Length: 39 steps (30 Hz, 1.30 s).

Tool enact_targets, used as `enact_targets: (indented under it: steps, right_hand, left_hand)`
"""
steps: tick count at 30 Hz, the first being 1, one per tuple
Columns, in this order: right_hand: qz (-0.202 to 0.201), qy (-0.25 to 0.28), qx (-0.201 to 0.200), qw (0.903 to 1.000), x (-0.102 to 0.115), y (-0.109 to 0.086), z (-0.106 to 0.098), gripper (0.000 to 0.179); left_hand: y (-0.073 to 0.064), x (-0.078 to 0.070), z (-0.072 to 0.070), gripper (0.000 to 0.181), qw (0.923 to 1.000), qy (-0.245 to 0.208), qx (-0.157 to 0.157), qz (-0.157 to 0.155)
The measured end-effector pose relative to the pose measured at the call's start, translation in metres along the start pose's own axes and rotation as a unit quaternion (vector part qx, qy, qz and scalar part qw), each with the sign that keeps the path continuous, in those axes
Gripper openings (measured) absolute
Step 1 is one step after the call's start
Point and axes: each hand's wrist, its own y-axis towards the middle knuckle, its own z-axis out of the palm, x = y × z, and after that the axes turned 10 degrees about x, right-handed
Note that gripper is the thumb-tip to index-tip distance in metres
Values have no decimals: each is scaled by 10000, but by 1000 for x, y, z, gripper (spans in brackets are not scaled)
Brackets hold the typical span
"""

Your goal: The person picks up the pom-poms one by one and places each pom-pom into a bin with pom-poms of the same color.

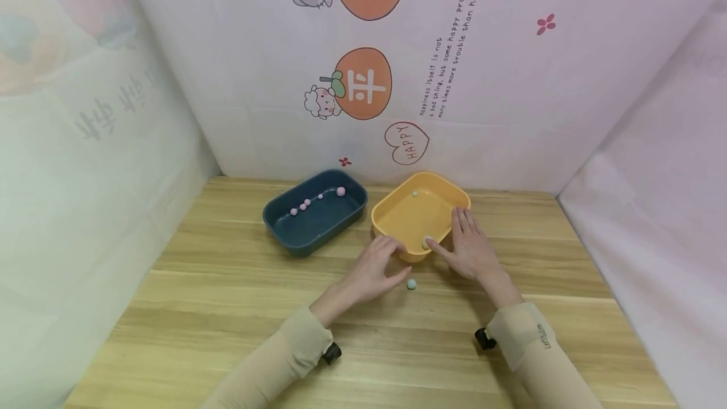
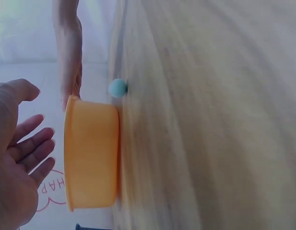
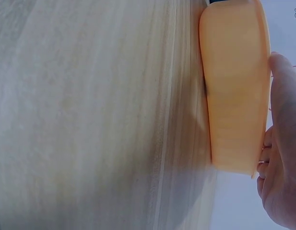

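Note:
A yellow rectangular container (image 1: 419,213) stands on the table. My right hand (image 1: 472,250) lies along its right side, fingers stretched out at the rim and thumb reaching over the near corner. Right at that thumb tip is a pale ball (image 1: 426,242) inside the container; a small green ball (image 1: 414,194) lies near its far side. My left hand (image 1: 372,270) is at the near left rim, thumb and fingers spread apart with nothing between them. On the table just off the left thumb sits a light blue-green ball (image 1: 411,284), also seen in the left wrist view (image 2: 118,88).
To the left of the yellow container stands a dark blue container (image 1: 307,242) with several pink balls (image 1: 341,192) in it. Printed white cloth (image 1: 488,144) rises behind the wooden table (image 1: 227,308) and along both sides.

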Motion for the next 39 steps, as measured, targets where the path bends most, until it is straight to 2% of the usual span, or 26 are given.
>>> enact_targets:
  steps: [8, 15, 19, 26, 39]
  right_hand:
    - [-3, 111, 17, 9999, 0, -1, 1, 113]
    - [2, 97, 24, 10000, -1, 0, 1, 112]
    - [5, 80, 5, 10000, -1, -1, 1, 112]
    - [20, 61, -9, 10000, 1, -2, 1, 111]
    - [-6, 116, 21, 9999, 0, 1, 2, 113]
  left_hand:
    - [-22, 1, 0, 21, 9986, -107, 385, -335]
    - [-33, 3, 1, 20, 9979, -243, 482, -354]
    - [-33, 6, 5, 26, 9965, -321, 634, -449]
    - [-24, 9, 15, 32, 9926, -187, 1026, -626]
    - [-11, 7, 21, 34, 9897, -119, 1273, -636]
